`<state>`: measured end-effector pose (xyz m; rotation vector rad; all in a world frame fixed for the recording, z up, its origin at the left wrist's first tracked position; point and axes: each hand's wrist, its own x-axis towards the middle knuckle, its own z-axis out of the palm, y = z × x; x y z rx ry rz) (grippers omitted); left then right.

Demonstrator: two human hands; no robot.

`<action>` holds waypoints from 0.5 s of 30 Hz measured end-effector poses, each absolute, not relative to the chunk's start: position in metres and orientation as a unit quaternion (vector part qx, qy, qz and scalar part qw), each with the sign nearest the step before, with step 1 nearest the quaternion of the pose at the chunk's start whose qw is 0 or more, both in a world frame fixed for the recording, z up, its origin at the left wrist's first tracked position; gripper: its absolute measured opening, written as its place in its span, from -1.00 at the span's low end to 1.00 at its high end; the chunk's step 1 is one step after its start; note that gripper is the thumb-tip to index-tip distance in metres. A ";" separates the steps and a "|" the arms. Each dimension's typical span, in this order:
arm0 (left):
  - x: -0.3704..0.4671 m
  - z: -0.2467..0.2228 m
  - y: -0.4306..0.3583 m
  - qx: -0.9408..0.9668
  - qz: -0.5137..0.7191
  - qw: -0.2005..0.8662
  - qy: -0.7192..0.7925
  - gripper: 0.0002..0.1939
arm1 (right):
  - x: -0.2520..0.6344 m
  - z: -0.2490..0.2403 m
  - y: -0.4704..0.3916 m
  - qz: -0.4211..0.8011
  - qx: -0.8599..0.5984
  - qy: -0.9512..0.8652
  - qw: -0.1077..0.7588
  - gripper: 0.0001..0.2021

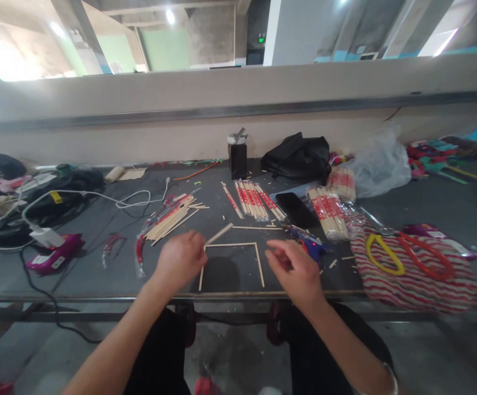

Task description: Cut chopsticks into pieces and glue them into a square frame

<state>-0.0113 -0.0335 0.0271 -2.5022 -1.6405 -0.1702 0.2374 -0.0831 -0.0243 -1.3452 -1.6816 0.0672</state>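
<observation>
My left hand [183, 260] is closed, and a pale wooden stick [220, 233] slants up and to the right from its fingertips. In front of me lies an open, three-sided frame of thin wooden sticks [259, 264]; its near side has no stick. My left fingers are by the frame's upper left corner. To the right of the frame, my right hand [298, 271] hovers with its fingers bent and apart, and I see nothing in it. Just beyond that hand rests a blue glue gun [314, 247]. Another single stick [257, 227] lies behind the frame.
Loose sticks [174, 222] lie left, with red-wrapped stick bundles [250, 200] behind. A phone [296, 209], more packed sticks [329, 214] and a striped cloth [419, 291] with scissors [384, 255] are right. A white cable [98, 193] crosses the left; a black bag [296, 153] stands at the back.
</observation>
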 end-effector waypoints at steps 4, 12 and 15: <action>0.014 0.025 -0.075 -0.901 -0.059 0.095 -0.419 -0.86 | 0.226 -0.023 -0.092 -0.014 -0.485 -0.785 0.386 -0.75; 0.016 0.017 -0.085 -0.908 -0.106 0.044 -0.404 -0.88 | 0.224 -0.024 -0.095 0.000 -0.474 -0.839 0.268 -0.80; -0.004 0.013 -0.085 -0.866 -0.172 -0.015 -0.469 -0.90 | 0.231 -0.024 -0.095 0.009 -0.483 -0.831 0.276 -0.81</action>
